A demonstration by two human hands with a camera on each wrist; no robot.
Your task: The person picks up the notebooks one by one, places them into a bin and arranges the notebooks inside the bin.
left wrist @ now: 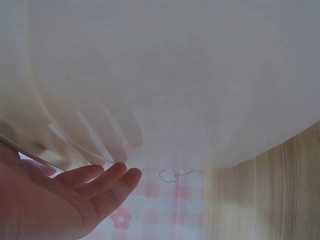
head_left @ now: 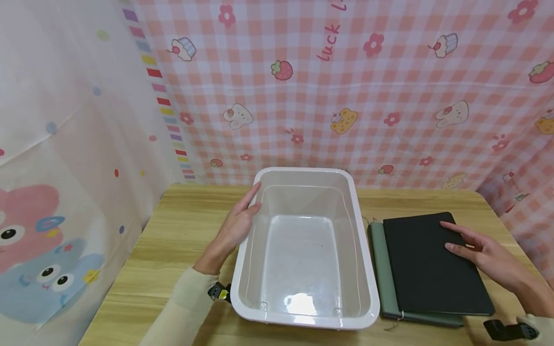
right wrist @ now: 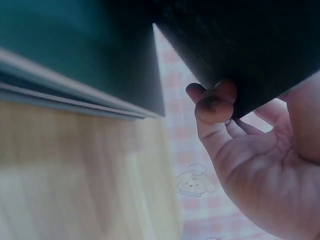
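Note:
A white plastic tub point(head_left: 303, 199) with a rounded rim stands on the table. My left hand point(head_left: 235, 226) grips its left rim; in the left wrist view the fingers point(left wrist: 112, 192) lie against the tub's outer wall point(left wrist: 200, 75). Right of the tub is a stack of notebooks, a black notebook point(head_left: 424, 269) over a green notebook point(head_left: 384, 269). My right hand point(head_left: 497, 254) holds the black notebook by its right side. In the right wrist view a corner of this black cover point(right wrist: 255, 40) is raised apart from the green one point(right wrist: 75, 50), with fingers curled at its edge.
The wooden table point(head_left: 173, 254) meets a pink checked cloth point(head_left: 281, 120) at its back edge. A white cloth with cartoon figures point(head_left: 78, 120) hangs at the left. Thin strings point(head_left: 391, 328) stick out from the notebook stack beside the tub.

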